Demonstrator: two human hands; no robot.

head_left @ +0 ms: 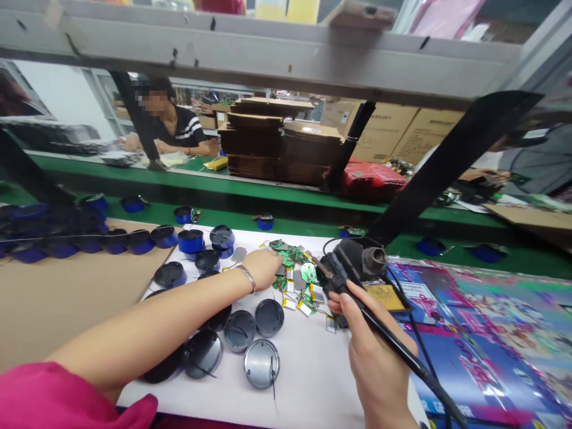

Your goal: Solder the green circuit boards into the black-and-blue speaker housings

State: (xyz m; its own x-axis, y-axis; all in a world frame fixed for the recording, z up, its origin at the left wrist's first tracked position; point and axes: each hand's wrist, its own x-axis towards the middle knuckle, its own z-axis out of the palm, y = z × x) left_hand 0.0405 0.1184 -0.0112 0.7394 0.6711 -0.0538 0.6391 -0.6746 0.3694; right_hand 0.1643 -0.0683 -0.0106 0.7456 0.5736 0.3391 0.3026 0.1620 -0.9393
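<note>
1. The left hand (pixel 263 268) lies on the pile of green boards (pixel 290 256) at the middle of the white counter (pixel 313 381). Its fingers curl down onto the pile; I cannot tell whether that grip pinches a board or only touches one.
2. The right hand (pixel 375 351) has its grip wrapped tight round the handle of the iron (pixel 346 289), pen-fashion, with the tip pointing toward the pile and just beside it.
3. To do this well, I judge the left fingers should take one board by its edges, since the boards overlap and thin wires tie them to the batteries (pixel 304 307) lying among them.
4. Lifting slowly would let tangled wires show before they pull a neighbour along.
5. The hot tip is the main risk: it is best held raised and angled away from the left fingers and the battery pouches.
6. The stand (pixel 364 259) and sponge (pixel 384 296) sit close to the right hand, handy for parking or wiping the tip.
7. The cord (pixel 429 375) trails back past the wrist; it should hang slack, well apart from the round shells (pixel 261 363) nearer the counter edge.
</note>
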